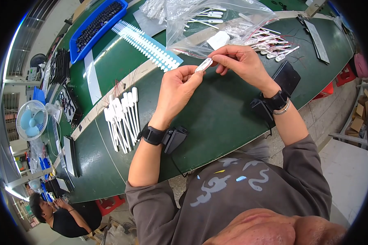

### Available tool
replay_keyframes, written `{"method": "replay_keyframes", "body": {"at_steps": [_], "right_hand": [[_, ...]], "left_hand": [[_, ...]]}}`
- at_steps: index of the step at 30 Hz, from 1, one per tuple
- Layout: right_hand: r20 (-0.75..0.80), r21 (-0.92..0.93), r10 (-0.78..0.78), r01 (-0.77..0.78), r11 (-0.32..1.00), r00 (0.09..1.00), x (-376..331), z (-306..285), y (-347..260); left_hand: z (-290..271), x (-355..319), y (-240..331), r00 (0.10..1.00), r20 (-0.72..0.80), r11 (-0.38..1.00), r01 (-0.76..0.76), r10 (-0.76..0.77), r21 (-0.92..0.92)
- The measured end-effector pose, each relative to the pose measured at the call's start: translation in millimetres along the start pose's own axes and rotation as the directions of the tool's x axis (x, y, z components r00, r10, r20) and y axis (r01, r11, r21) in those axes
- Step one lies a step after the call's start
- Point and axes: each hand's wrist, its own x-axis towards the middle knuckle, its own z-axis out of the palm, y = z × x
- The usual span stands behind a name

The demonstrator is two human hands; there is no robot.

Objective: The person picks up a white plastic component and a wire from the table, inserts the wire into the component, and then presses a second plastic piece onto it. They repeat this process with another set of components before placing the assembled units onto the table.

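Note:
My left hand [178, 90] pinches a small white oval plastic piece [203, 65] between thumb and fingers over the green table. Thin red wire seems to show along its edge. At the piece's upper end, the fingertips of my right hand [239, 63] are pressed together; what lies between them is too small to make out. Left of my left hand lies a pile of white paddle-shaped plastic pieces [124, 116] with long stems. More such pieces with red wires [270, 43] lie scattered beyond my right hand. Close by is a light-blue sheet of white oval stickers [151, 48].
An open clear plastic bag [184, 28] with white pieces lies at the back. A blue bin [74, 49] of small black parts stands far left. A black flat object [287, 76] is beside my right wrist. At lower left sits another person [71, 218]; a fan [31, 119] stands behind.

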Motion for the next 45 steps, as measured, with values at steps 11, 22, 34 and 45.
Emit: {"method": "replay_keyframes", "body": {"at_steps": [11,22,34,45], "right_hand": [[0.126,0.117,0.158,-0.173,0.978,0.979,3,-8,1],[0.126,0.125,0.161,-0.176,0.976,0.979,1,-5,1],[0.136,0.153,0.06,-0.08,0.985,0.989,0,1,-2],[0.107,-0.094,-0.089,0.099,0.991,0.99,-4,0,-2]], "left_hand": [[0,-3,1,1.0,-0.026,0.99,0.001,0.002,0.138],[4,0,1,0.999,-0.033,0.994,0.014,-0.01,0.108],[-4,2,-2,0.999,0.024,0.999,0.024,-0.024,-0.036],[-13,-2,13,0.973,0.134,0.976,0.201,-0.189,-0.082]]}}
